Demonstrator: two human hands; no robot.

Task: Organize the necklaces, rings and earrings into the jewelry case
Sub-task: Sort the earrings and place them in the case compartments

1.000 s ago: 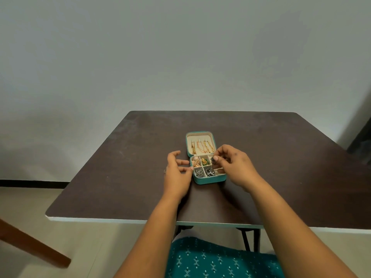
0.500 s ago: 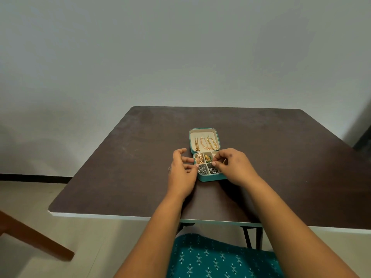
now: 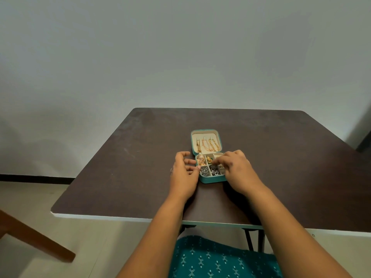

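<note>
A small teal jewelry case (image 3: 212, 179) lies open in the middle of the dark table (image 3: 281, 157). Gold necklaces (image 3: 210, 144) hang in its cream lid. The base compartments hold gold earrings (image 3: 201, 159) and silver pieces (image 3: 204, 171). My left hand (image 3: 183, 175) rests beside the case, fingertips touching its left wall. My right hand (image 3: 239, 169) covers the right compartments, its curled fingertips pinched together on a small earring over the middle compartments. The right-hand compartments are hidden under it.
The table's near edge (image 3: 140, 217) has a white rim. A brown wooden beam (image 3: 36, 239) slants across the floor at lower left. My lap in teal patterned cloth (image 3: 216, 259) sits below the table edge. A plain wall stands behind.
My right hand's fingertips have moved left and down into the base compartments. My left hand has closed in against the case's left wall.
</note>
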